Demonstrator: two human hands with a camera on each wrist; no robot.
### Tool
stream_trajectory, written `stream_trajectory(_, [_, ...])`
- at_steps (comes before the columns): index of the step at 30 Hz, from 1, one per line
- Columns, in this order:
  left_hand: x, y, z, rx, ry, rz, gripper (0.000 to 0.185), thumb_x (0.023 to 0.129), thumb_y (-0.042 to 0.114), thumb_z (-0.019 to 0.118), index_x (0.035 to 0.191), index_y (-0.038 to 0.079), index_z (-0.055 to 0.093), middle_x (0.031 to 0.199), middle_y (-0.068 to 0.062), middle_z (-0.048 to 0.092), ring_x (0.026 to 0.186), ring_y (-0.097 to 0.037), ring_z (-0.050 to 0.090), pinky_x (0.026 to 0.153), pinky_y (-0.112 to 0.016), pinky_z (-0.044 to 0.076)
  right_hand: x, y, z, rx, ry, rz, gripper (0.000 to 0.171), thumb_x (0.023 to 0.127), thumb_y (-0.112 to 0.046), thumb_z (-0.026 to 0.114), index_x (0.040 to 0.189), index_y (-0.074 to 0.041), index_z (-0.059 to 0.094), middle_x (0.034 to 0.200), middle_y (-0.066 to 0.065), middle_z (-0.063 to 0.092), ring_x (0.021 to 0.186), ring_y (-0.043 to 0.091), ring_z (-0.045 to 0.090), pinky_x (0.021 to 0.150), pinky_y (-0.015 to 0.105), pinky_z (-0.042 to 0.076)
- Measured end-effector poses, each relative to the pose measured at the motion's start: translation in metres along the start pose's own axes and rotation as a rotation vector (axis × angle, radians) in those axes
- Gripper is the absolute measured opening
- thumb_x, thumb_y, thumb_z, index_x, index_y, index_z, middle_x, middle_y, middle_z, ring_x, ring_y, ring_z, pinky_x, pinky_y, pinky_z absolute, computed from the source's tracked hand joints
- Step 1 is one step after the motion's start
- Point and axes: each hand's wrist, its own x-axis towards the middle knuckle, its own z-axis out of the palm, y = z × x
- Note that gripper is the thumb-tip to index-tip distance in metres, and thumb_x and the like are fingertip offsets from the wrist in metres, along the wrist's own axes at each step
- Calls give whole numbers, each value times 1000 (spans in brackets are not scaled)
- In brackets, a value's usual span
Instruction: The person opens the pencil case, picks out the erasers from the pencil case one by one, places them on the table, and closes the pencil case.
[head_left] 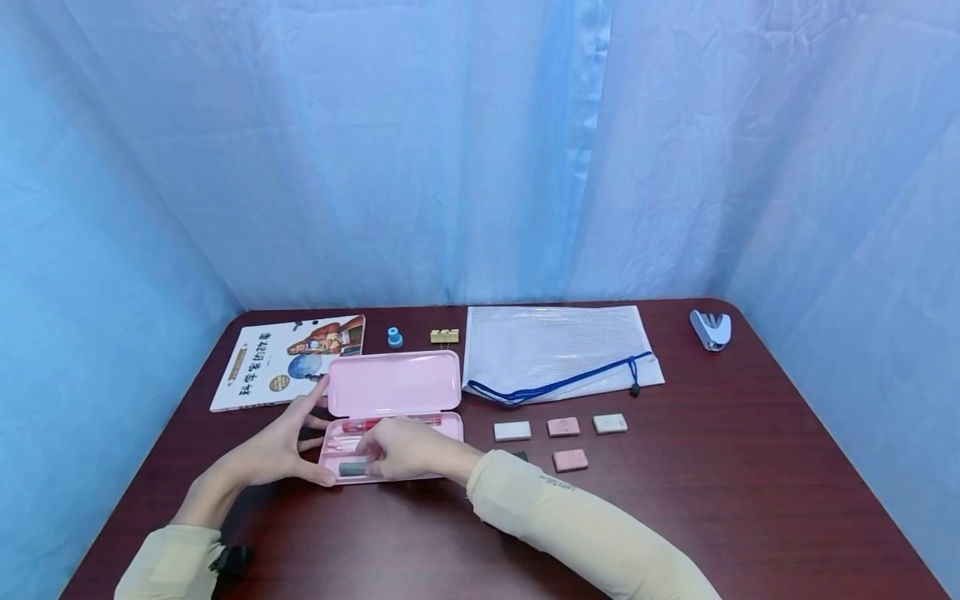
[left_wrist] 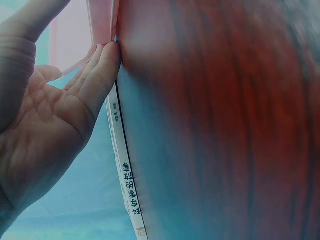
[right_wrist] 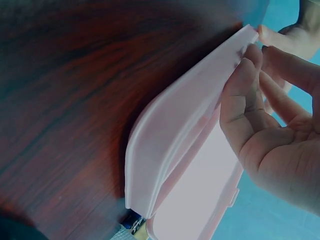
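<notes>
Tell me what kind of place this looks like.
Probably a staged desk for school supplies: a dark wooden table screened by blue curtains, holding an open pink pencil case, a book, erasers and a stapler.

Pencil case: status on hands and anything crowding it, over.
Left hand steadies the open pink pencil case with straight fingers. Right hand reaches into the tray at a grey eraser. Four erasers lie beside, apart.

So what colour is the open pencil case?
Pale pink pencil case, lid and tray alike; clearest in the head view.
</notes>
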Motion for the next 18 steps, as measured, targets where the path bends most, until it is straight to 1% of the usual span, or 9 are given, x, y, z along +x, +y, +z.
stream_trajectory(3, [0,0,0,-4,2,7,132,72,19,94,164,24,0,150,-19,22,128,-40,44,98,-39,53,2,-2,3,-84,5,17,22,90,-18,79,111,-11,78,78,-9,64,71,3,55,68,14,48])
stream_trajectory(7, [0,-1,0,0,0,11,132,73,19,94,164,23,0,149,-19,24,128,-40,44,98,-38,54,3,-5,7,-161,21,34,18,86,-22,83,103,-15,79,72,-10,63,69,3,54,63,16,46])
stream_trajectory(10, [0,-1,0,1,2,12,131,72,19,94,164,23,0,148,-19,24,127,-40,44,98,-38,54,3,-5,8,-168,40,39,15,87,-23,82,99,-16,80,72,-11,64,68,3,54,61,17,45])
stream_trajectory(18, [1,-1,-1,5,4,6,131,72,19,94,164,23,1,149,-19,23,127,-40,43,98,-38,54,3,-4,7,-114,53,58,7,91,-20,78,96,-16,81,71,-12,61,65,5,52,56,18,43])
